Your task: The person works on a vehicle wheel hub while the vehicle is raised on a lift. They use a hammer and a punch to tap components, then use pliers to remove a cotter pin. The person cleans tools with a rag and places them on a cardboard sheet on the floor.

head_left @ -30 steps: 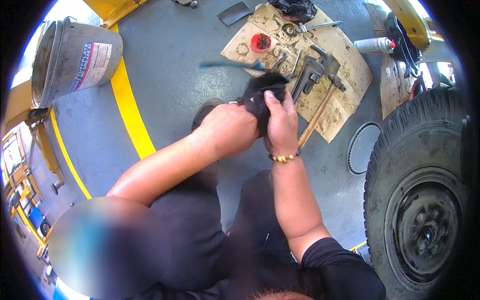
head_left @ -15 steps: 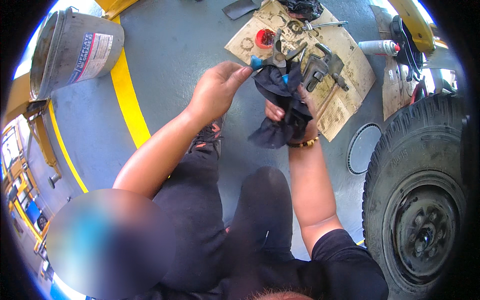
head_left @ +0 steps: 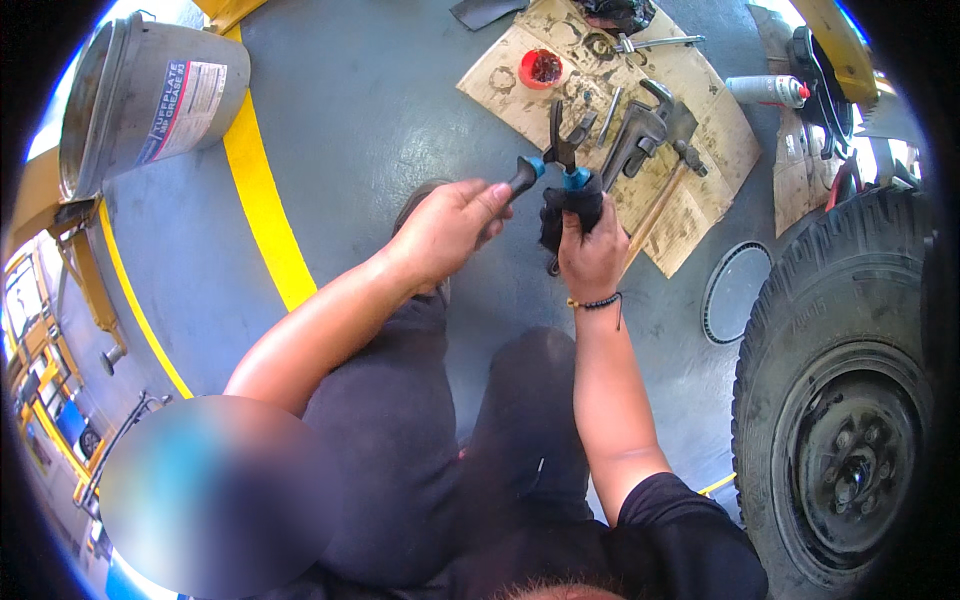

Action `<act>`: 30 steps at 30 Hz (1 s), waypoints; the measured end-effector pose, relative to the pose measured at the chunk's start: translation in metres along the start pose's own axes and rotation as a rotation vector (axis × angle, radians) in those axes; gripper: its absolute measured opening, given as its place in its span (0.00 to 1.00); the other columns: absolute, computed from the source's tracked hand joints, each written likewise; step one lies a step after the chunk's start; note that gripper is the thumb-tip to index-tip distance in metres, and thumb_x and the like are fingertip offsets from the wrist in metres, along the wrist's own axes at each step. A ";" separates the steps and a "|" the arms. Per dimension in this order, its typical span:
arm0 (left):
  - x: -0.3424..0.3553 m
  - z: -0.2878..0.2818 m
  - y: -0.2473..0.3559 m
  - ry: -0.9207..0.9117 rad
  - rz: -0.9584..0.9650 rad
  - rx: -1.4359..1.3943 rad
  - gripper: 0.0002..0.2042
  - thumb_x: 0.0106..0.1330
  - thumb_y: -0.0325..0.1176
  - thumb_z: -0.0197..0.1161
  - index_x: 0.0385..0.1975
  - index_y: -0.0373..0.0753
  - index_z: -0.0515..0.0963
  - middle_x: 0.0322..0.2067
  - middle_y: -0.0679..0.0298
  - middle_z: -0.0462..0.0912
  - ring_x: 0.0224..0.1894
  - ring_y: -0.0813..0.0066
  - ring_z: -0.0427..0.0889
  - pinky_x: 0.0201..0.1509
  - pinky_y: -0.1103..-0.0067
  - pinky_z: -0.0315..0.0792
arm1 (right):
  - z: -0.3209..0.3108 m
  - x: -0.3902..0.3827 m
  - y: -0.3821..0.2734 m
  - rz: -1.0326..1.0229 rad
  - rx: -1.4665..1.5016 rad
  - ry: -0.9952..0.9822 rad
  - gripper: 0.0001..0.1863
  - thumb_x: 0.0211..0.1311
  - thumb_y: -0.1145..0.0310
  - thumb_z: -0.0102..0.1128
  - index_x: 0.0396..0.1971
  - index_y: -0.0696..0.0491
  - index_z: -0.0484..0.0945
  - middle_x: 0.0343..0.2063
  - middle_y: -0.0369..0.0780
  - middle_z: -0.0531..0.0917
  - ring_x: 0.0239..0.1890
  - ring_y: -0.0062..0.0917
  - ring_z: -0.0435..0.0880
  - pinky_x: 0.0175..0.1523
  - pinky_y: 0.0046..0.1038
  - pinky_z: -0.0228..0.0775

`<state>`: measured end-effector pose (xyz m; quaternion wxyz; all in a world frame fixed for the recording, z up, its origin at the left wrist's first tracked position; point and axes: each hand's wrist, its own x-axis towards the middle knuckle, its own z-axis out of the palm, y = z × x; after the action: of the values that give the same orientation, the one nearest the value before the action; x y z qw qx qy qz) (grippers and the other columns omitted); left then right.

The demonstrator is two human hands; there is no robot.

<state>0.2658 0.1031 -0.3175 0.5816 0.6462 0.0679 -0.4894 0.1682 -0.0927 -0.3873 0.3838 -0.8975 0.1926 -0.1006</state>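
A pair of pliers [head_left: 562,152] with blue-and-black handles is held between my hands, its jaws apart and pointing away from me. My left hand [head_left: 455,228] is closed around the end of one handle. With my right hand [head_left: 594,245] I grip a bunched black cloth [head_left: 556,218] around the other handle; the cloth hides most of that handle. Just beyond lies an oil-stained cardboard sheet [head_left: 500,60], bearing a pipe wrench [head_left: 634,138], a hammer [head_left: 662,205] with a wooden handle and a small metal rod [head_left: 609,117].
On the cardboard's far part are a red cap of dark grease [head_left: 542,68] and a metal bar tool [head_left: 662,43]. A spray can [head_left: 762,91] lies at far right, above a round disc [head_left: 737,293] and a large tyre [head_left: 800,300]. A grey bucket [head_left: 140,100] is at far left.
The cloth has gone from hanging loosely over the pliers to being bunched in my right hand. My left hand has moved nearer to me and now grips a handle, which shows more fully.
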 end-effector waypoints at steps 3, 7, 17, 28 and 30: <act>0.006 0.001 0.001 0.094 0.089 -0.074 0.17 0.80 0.43 0.52 0.43 0.33 0.79 0.26 0.71 0.74 0.28 0.84 0.71 0.34 0.83 0.68 | -0.003 0.015 0.006 -0.054 -0.017 0.078 0.22 0.66 0.64 0.64 0.53 0.63 0.75 0.41 0.52 0.86 0.43 0.47 0.87 0.49 0.37 0.79; 0.008 -0.006 -0.003 0.228 0.332 0.034 0.14 0.78 0.40 0.54 0.45 0.34 0.79 0.30 0.69 0.77 0.33 0.80 0.75 0.42 0.81 0.69 | -0.020 0.023 0.025 0.140 1.105 -0.030 0.26 0.75 0.57 0.51 0.63 0.61 0.70 0.58 0.44 0.80 0.58 0.38 0.81 0.64 0.37 0.72; -0.003 -0.031 0.017 0.731 1.044 0.993 0.15 0.59 0.36 0.71 0.44 0.38 0.83 0.37 0.60 0.81 0.40 0.58 0.80 0.48 0.65 0.73 | 0.040 0.015 -0.048 0.789 1.654 -0.381 0.10 0.73 0.66 0.57 0.47 0.56 0.76 0.39 0.38 0.84 0.39 0.25 0.84 0.48 0.30 0.79; -0.005 -0.058 -0.039 0.348 0.108 -0.084 0.13 0.74 0.40 0.61 0.46 0.37 0.82 0.29 0.72 0.76 0.29 0.82 0.72 0.35 0.82 0.69 | -0.016 -0.025 -0.017 0.438 0.835 -0.986 0.29 0.67 0.56 0.66 0.57 0.65 0.74 0.52 0.45 0.82 0.55 0.29 0.79 0.62 0.32 0.71; 0.000 -0.103 -0.030 0.471 0.310 -0.095 0.14 0.74 0.42 0.62 0.49 0.39 0.81 0.27 0.71 0.74 0.27 0.81 0.73 0.31 0.82 0.69 | -0.014 -0.039 0.011 0.234 0.244 -1.029 0.30 0.64 0.56 0.68 0.56 0.65 0.73 0.52 0.49 0.82 0.55 0.35 0.81 0.62 0.34 0.71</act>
<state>0.3031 0.1968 -0.3538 0.6473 0.7168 0.1245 -0.2273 0.1254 -0.0921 -0.3866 0.5388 -0.7522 0.0655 0.3736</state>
